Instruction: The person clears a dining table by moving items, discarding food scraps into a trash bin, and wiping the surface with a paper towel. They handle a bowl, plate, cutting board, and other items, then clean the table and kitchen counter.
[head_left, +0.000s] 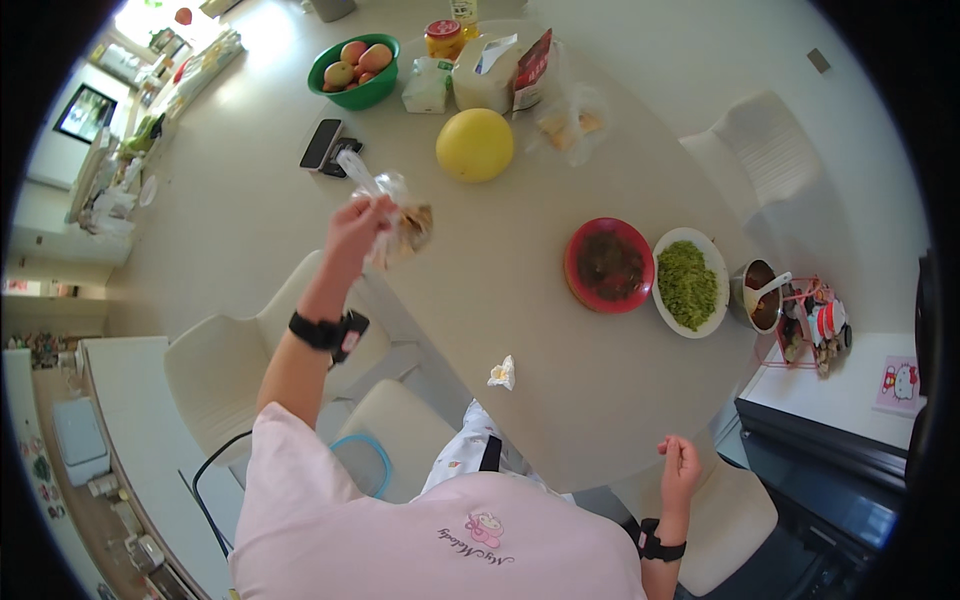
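Observation:
My left hand (364, 217) is raised at the table's left side and grips the neck of a clear plastic bag (412, 225) with brownish pieces in it. The bag is partly blurred. A smartphone (322, 144) lies just beyond that hand, on a dark object, and a yellow pomelo-like fruit (475, 145) sits to its right. My right hand (681, 461) is low at the right, by the near table edge, its fingers curled with nothing visible in them. A crumpled white tissue (502, 373) with a yellowish spot lies on the table between my hands.
At the right stand a red dish of dark food (610, 265), a white plate of shredded green food (686, 289) and a metal pot with a white spoon (761, 296). A green fruit bowl (375, 94), jar, bottle and bags stand farther back. Chairs (225, 360) flank the table.

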